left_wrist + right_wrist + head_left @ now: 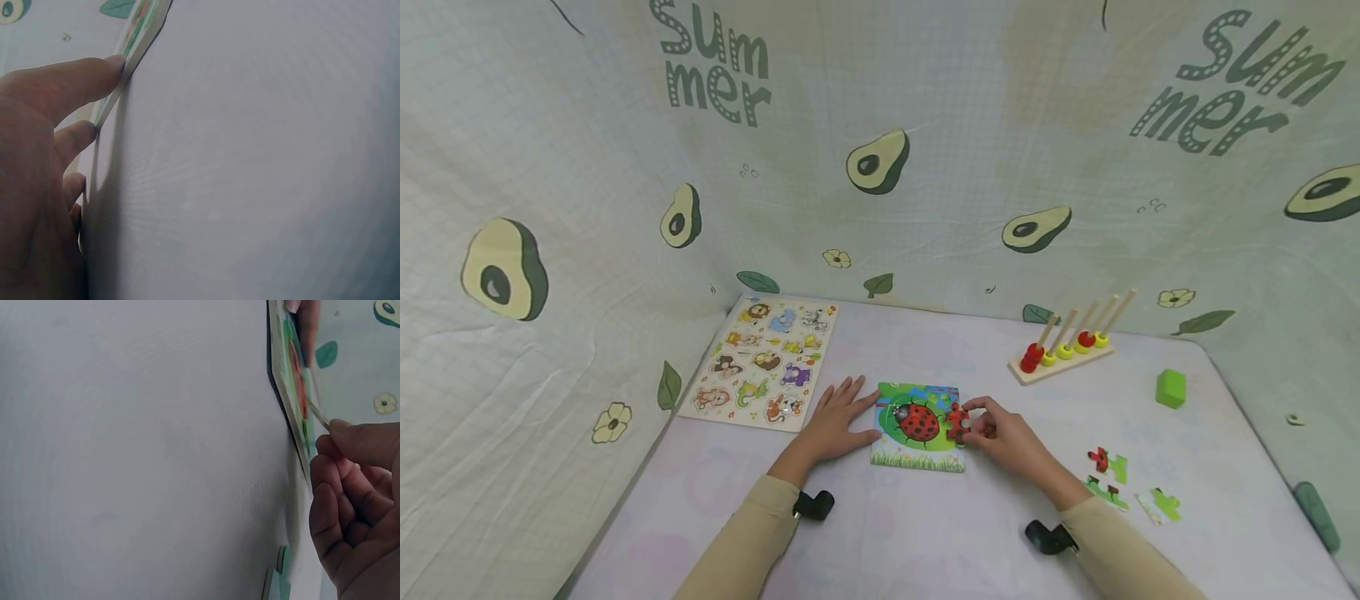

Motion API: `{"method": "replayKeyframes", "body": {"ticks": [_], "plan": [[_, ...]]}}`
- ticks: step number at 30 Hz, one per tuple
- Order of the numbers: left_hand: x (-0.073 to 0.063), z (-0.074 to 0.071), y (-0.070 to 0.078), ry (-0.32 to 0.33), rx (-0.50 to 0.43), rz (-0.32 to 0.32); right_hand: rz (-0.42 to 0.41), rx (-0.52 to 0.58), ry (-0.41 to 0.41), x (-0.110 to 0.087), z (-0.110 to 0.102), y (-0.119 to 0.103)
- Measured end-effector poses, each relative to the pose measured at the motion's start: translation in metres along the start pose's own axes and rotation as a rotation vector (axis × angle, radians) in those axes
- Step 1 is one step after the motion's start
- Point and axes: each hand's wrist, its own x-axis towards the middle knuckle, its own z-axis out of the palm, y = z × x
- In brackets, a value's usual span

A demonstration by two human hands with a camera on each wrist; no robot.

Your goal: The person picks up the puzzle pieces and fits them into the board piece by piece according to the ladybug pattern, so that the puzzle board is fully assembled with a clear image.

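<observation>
A square ladybug picture board (917,457) lies flat on the table in the head view. My right hand (1006,435) pinches a red puzzle piece (956,422) with black spots over the board's right edge; in the right wrist view the thin piece shows edge-on between thumb and finger of the right hand (356,481). At the board's left edge, my left hand (837,422) lies with fingers spread, thumb and index finger touching the board. The left wrist view shows the left hand's thumb (94,72) against that edge. Loose puzzle pieces (1167,503) lie at the right.
An animal puzzle board (808,392) lies at the back left. Toward the back right stands a wooden peg stand (1063,363) with red and yellow beads, and a green block (1171,388) sits near the right edge. A patterned cloth (940,233) hangs behind the table.
</observation>
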Motion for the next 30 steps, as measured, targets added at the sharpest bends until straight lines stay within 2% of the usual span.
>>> {"method": "replayKeyframes", "body": {"ticks": [8, 24, 30], "plan": [[0.001, 0.001, -0.002, -0.001, 0.004, -0.006, -0.037, 0.018, -0.042, 0.009, 0.015, -0.013], [0.001, 0.004, -0.004, 0.006, -0.003, 0.004, 0.024, 0.017, -0.058, 0.029, 0.037, -0.028], [0.002, 0.005, -0.005, 0.011, -0.005, 0.003, 0.022, -0.040, -0.049, 0.033, 0.041, -0.032]]}}
